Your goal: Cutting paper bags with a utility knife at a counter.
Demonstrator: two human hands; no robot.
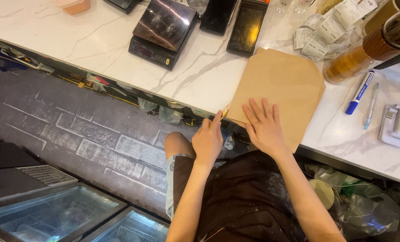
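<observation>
Now the right hand [265, 127] lies flat on brown paper bags [278, 92]; left hand [207, 141] pinches their edge.

Brown paper bags [280, 85] lie flat at centre right; white receipts [327, 29] pile at upper right; a scale's dark display [153, 52] sits upper centre.

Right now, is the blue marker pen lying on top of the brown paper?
No, the blue marker pen lies on the white counter, apart from the brown paper.
</observation>
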